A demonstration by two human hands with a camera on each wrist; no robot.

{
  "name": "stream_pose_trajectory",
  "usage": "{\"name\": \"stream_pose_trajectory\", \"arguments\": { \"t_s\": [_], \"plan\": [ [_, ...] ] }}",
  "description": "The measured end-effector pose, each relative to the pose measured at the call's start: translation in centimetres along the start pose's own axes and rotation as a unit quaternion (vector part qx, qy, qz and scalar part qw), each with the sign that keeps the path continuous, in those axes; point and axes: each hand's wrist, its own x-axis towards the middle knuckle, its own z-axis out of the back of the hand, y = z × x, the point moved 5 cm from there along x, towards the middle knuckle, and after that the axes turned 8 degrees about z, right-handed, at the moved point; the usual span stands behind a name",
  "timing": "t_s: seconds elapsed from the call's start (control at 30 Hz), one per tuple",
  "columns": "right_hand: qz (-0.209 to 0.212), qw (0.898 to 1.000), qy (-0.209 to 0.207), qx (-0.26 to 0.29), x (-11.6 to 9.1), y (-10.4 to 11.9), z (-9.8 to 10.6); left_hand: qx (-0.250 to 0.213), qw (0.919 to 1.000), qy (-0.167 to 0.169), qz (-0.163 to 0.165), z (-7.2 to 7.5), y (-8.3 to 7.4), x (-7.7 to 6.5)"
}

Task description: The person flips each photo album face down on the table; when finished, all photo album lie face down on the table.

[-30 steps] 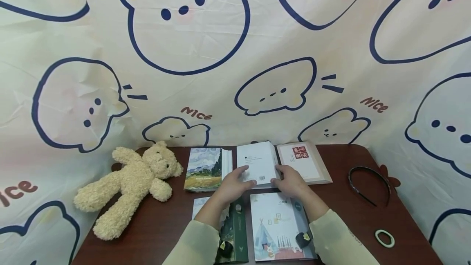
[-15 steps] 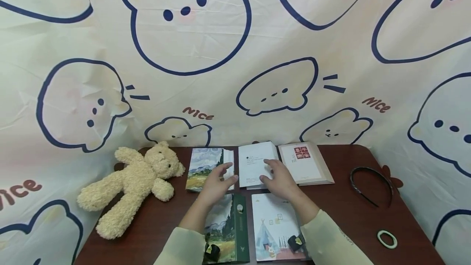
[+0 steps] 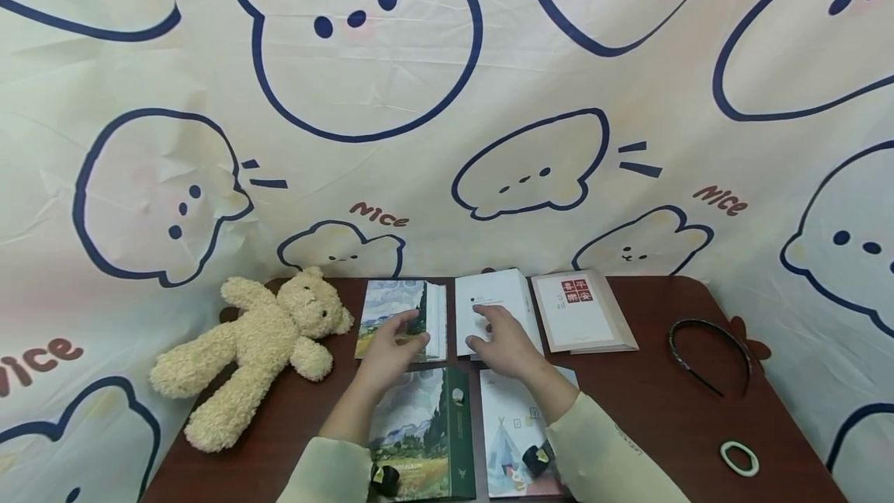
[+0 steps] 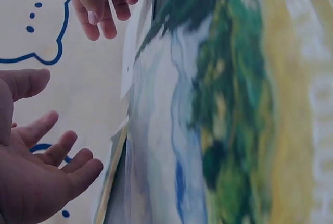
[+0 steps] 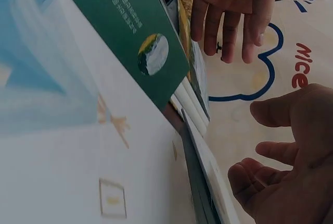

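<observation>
In the head view, my left hand (image 3: 388, 348) hovers over the front part of a book with a painted landscape cover (image 3: 387, 300), fingers parted and nothing in them. My right hand (image 3: 508, 344) is over the lower part of a white book (image 3: 492, 289) in the middle of the back row, also holding nothing. Loosely bent fingers show in the left wrist view on the left hand (image 4: 47, 172), and in the right wrist view on the right hand (image 5: 296, 151). Below the forearms lie a photo album with a green spine (image 3: 459, 425) and a white book with a tent drawing (image 3: 501, 402).
A cream-coloured book with red characters (image 3: 569, 317) is at the back right. The teddy bear (image 3: 268, 340) lies on the left of the brown table (image 3: 649, 425). Over on the right are a black headband (image 3: 705, 324) and a pale green ring (image 3: 739, 459). A patterned cloth (image 3: 433, 169) hangs behind.
Both hands have let go of the white book. The left hand has moved left over the landscape book, and the right hand has shifted left across the white book.
</observation>
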Motion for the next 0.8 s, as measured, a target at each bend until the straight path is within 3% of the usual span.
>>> {"name": "stream_pose_trajectory", "arguments": {
  "t_s": [0.33, 0.8],
  "plan": [
    [0.016, 0.999, 0.028, 0.021, 0.8, 1.2, -2.4, 0.035, 0.9977, -0.053, 0.023, 2.6, 2.0, -0.1],
    [0.038, 0.997, 0.066, 0.017, 2.1, 2.6, -4.6, 0.039, 0.9949, -0.083, 0.041, 4.8, 3.0, -0.2]
  ]
}}
